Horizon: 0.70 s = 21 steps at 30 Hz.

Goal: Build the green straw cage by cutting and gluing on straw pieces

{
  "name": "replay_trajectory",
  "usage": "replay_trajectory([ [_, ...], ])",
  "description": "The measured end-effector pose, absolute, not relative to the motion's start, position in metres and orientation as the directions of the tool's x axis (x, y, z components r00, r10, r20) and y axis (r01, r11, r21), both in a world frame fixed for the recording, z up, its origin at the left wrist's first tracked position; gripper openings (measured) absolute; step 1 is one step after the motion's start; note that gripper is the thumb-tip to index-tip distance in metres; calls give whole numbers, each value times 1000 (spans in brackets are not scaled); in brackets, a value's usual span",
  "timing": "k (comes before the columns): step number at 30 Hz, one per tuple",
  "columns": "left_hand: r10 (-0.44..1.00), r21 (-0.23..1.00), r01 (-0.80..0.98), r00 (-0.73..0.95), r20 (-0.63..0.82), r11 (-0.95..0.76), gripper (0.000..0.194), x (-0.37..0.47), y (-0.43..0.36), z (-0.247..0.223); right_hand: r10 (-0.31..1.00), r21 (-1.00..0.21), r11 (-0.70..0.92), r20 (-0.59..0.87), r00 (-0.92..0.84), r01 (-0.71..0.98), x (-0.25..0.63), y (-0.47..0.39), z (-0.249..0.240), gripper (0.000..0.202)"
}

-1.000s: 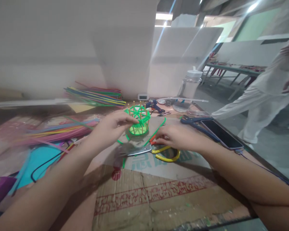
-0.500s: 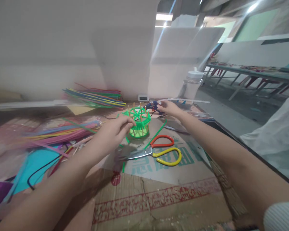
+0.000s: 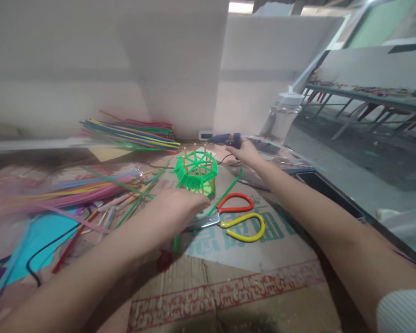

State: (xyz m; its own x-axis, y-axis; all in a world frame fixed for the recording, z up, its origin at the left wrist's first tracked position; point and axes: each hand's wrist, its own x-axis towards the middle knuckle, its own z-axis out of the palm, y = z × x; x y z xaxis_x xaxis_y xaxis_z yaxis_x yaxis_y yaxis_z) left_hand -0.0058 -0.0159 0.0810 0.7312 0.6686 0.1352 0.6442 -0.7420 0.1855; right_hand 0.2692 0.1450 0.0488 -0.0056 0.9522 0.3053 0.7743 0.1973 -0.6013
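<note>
My right hand (image 3: 247, 152) is closed around a dark blue hot glue gun (image 3: 225, 139), its nozzle pointing left and a clear glue stick (image 3: 263, 139) sticking out behind. My left hand (image 3: 185, 206) hovers just in front of a small round green pipe-cleaner frame (image 3: 197, 169) with upright wooden sticks, over the blade of the scissors (image 3: 242, 226). Its fingers curl down out of sight, so I cannot tell whether they hold anything. The scissors lie with one red and one yellow handle. A green pipe cleaner (image 3: 227, 189) lies beside the frame.
Bundles of coloured pipe cleaners (image 3: 131, 134) lie at the back left, with more in plastic at left (image 3: 90, 189). A clear bottle (image 3: 284, 115) stands back right, near a phone (image 3: 329, 194). A small white digital device (image 3: 205, 135) sits by the wall. Cardboard (image 3: 242, 296) covers the front.
My right hand has lifted the glue gun from among the things at the back. My left hand has come off the green frame and moved down and right, toward the scissors.
</note>
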Motion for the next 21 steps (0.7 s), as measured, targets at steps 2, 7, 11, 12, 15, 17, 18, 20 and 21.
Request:
replay_trajectory([
  [2,725,205,696,673,147,-688,26,-9,-19,93,935,-632,164,343,84,757,275,129,60,41],
  [7,793,215,788,477,379,-577,26,-26,-13,107,908,-832,266,386,165,487,283,76,88,31],
  [11,781,83,829,481,398,-553,29,-28,-5,98,923,-843,377,377,-80,383,281,34,101,20],
  [12,782,42,841,482,395,-540,31,-27,-3,95,925,-841,378,357,-127,387,280,25,103,20],
  [15,783,-22,856,482,392,-516,34,-24,1,86,929,-769,370,291,-229,521,280,7,105,25],
  [17,782,-35,855,488,387,-517,34,-23,2,84,918,-691,396,293,-266,605,279,1,105,27],
  [18,784,-41,855,492,379,-517,34,-23,3,83,909,-665,417,298,-292,619,278,-1,105,27],
  [20,791,-54,857,495,360,-512,34,-21,4,83,886,-649,460,291,-361,605,274,-3,104,26],
  [21,796,-57,858,496,348,-510,34,-21,4,83,878,-647,472,282,-388,598,271,-3,103,27],
])
